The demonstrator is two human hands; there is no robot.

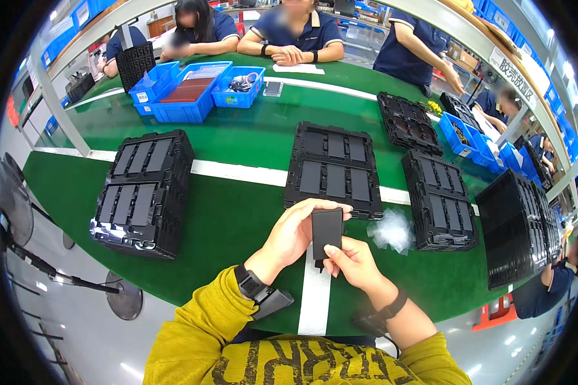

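Between my hands, over the near part of the green table [231,256], is a flat black rectangular case [328,232], held upright with its broad side showing. My left hand [293,232] cups its left side and top edge, the fingers reaching behind it. At the lower right corner my right hand [358,262] pinches it, thumb on the front. A short dark piece sticks out below its bottom edge. Just beyond the hands lies a black tray [309,203] holding dark flat rectangular pieces [336,182]. A heap of clear plastic film pieces [392,231] sits right of my right hand.
Stacked black trays stand at the left [168,221] and right [417,224], with a taller stack [507,256] at the far right. Blue bins [180,112] line the far left. A shelf frame post [61,115] rises at the left. Several people sit or stand across the table.
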